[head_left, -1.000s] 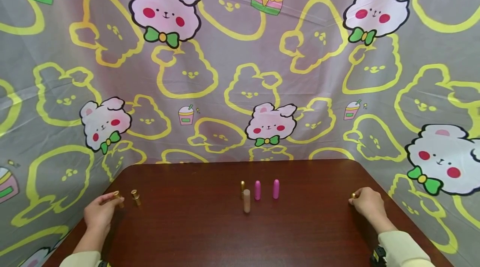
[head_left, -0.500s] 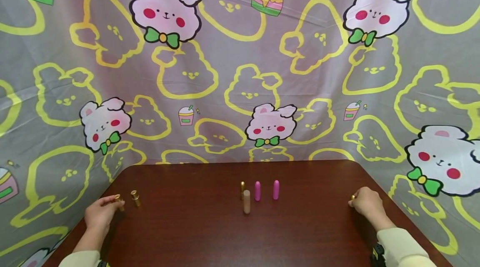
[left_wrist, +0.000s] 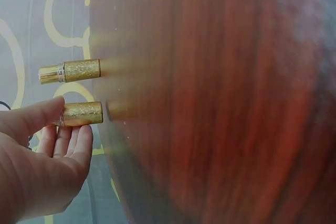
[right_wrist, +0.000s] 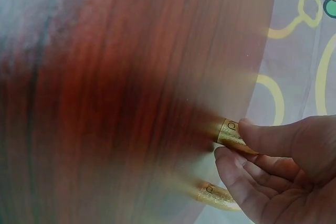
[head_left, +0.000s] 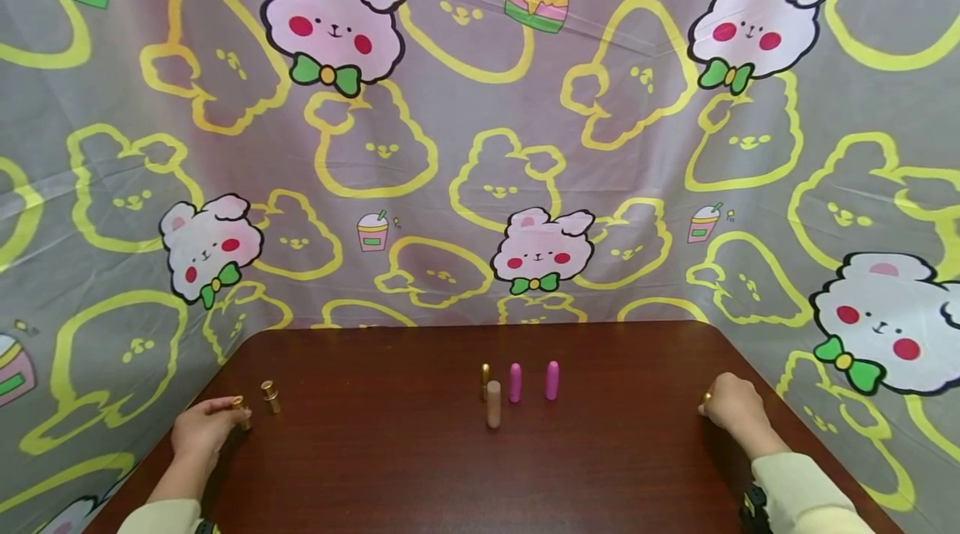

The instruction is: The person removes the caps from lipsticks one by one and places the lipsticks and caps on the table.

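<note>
At the table's left side, my left hand (head_left: pixel 201 436) pinches a gold lipstick tube (left_wrist: pixel 83 114) between thumb and fingers. A second gold lipstick tube (left_wrist: pixel 82 70) stands upright beside it, apart from the hand. Over at the right side, my right hand (head_left: pixel 738 406) grips a small gold tube (right_wrist: pixel 232 136) with dark lettering near its end; the fingers cover most of it. Another gold tube (right_wrist: pixel 216 195) stands close by in the right wrist view, partly behind the fingers. Whether the held tubes touch the table I cannot tell.
Mid-table stand a tan cylinder (head_left: pixel 493 405), a slim gold round-tipped tube (head_left: pixel 485 374) partly behind it, and two pink round-tipped tubes, one left (head_left: pixel 515 382) and one right (head_left: pixel 552 381). A patterned curtain (head_left: pixel 450 117) surrounds the brown table (head_left: pixel 420 467).
My left hand has moved slightly toward the near edge, lowering the lipstick tube it pinches. The right hand has barely moved and keeps its grip. The middle objects stay put.
</note>
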### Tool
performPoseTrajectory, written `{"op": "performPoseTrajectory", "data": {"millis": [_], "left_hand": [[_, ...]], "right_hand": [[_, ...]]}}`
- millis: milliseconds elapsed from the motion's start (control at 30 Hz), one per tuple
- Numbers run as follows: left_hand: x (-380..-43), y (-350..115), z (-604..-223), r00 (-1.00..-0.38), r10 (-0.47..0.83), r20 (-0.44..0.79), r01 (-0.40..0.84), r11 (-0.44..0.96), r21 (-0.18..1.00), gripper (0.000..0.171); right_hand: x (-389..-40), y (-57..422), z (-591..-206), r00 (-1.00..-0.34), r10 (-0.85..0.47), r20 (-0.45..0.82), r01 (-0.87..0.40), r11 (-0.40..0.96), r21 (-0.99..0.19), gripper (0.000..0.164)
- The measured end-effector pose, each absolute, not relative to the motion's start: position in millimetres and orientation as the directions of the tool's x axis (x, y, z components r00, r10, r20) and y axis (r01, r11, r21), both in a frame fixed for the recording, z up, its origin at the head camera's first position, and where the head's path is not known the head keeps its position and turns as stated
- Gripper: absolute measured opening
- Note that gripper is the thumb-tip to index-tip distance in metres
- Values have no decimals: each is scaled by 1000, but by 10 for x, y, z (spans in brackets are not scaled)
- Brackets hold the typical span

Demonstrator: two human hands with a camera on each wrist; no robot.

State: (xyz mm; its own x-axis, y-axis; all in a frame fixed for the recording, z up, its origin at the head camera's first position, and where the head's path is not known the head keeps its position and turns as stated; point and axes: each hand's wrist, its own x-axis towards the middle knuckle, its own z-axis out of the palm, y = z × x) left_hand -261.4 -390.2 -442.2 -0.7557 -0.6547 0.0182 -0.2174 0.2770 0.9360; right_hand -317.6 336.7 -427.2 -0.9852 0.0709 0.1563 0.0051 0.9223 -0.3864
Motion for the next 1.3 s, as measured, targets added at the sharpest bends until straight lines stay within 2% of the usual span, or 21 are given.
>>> {"op": "performPoseTrajectory", "data": {"millis": [367,733,1067,1300], "left_hand": [[-2605,-3910,-4418,-766,-643,13,-228,291,929,30],[-2650,-3959,-4436,-778,-628,-31,-224,232,947,33],[-2619,-3957,-4451,-779,-627,-28,-245,263,933,35],[-2605,-3961,-4443,-787,-617,-18,-221,255,941,37]], "right_hand": [[-3175,3392,-4280,-988,73,134,14,919,-394,26],[-3177,3422,-4323,-986,63,153,-2,919,-395,31],[-3134,3394,-4283,-987,63,148,-2,915,-404,32],[-3111,3312,-4156,-988,66,143,-6,891,-455,26]]}}
